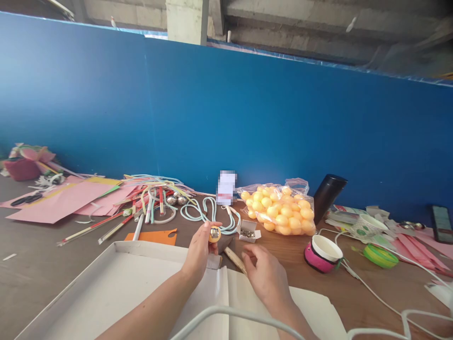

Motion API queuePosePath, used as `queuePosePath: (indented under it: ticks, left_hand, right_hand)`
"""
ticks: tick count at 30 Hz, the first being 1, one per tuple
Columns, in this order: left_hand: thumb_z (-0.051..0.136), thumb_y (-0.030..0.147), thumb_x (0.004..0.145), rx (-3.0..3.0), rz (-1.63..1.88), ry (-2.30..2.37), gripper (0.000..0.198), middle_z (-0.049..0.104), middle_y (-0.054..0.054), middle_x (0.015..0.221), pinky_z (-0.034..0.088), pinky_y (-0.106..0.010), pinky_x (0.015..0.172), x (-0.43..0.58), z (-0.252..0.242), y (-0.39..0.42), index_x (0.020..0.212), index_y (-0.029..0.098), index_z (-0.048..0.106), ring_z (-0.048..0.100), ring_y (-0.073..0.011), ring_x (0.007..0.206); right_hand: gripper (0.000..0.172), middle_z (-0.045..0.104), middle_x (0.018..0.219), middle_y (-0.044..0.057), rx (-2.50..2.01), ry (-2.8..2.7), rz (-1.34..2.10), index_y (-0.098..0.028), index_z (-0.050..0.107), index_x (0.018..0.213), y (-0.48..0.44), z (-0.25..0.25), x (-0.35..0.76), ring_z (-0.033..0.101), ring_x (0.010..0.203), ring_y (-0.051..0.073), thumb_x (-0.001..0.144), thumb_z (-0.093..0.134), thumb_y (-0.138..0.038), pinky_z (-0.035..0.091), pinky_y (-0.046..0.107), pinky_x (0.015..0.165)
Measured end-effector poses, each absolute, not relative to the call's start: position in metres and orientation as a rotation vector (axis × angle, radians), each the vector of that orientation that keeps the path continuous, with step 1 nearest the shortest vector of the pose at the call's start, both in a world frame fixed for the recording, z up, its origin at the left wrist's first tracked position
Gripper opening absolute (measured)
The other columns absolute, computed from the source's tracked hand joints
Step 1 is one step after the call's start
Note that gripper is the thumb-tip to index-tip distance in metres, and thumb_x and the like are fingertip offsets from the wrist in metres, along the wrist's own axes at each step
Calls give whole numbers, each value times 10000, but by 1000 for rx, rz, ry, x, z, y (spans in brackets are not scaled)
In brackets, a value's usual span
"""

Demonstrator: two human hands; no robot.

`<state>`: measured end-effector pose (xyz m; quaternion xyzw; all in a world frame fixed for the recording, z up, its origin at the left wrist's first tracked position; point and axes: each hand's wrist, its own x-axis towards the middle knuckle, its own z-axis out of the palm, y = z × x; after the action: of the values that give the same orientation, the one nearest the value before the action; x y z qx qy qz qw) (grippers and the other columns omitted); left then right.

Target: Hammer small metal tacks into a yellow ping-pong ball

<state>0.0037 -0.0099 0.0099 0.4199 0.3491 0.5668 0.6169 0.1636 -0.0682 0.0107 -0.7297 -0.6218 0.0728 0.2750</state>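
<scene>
My left hand [198,250] is raised over the far edge of a white cardboard tray [106,288] and pinches a small orange ball [214,233] with a metal piece set in it. My right hand [265,274] hovers just right of it with fingers curled, fingertips close to a wooden stick [235,259]; what they hold, if anything, is hidden. A small open box of metal bits [248,232] stands just beyond both hands. Behind it lies a clear bag of orange balls [279,210].
Pink paper sheets [63,200], coloured straws and tube loops [208,212] lie at the back left. A black cylinder [327,196], a pink-and-white cup [322,253], a green disc [380,255], white cables [371,293] and a phone [442,223] lie to the right. A blue wall [247,123] closes the back.
</scene>
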Motion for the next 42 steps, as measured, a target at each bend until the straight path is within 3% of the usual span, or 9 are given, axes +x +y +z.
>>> queuePosePath:
  ticks: [12,21,28,42]
  left_hand:
    - [377,565,804,1062,1275,905,543,405,44,475,351,-217,446,6,5,-7,1035,124,596,412,-98,429]
    - [357,575,806,1155,1261,943,540,390,51,448,342,-220,437,8,1,-8,1007,139,603,413,-110,415]
    - [358,609,784,1128,1231,970,560,396,49,413,321,-222,426,9,6,-8,969,142,606,399,-112,388]
    - [366,599,788,1134,1222,990,535,381,56,437,319,-217,417,9,7,-9,937,143,603,390,-99,381]
  right_hand:
    - [240,648,987,-43,-2022,-1713,74,-312,611,952,-51,28,163,612,837,131,853,394,-298,373,223,606]
    - [173,674,804,14,-2203,-1792,51,-247,650,664,-2,43,172,604,752,179,750,501,-228,316,244,538]
    - [210,691,865,16,-2241,-1795,112,-264,664,700,7,27,172,624,784,178,781,472,-237,345,238,546]
    - [221,697,773,2,-2279,-1738,231,-269,653,687,17,15,185,629,712,182,772,449,-267,368,246,539]
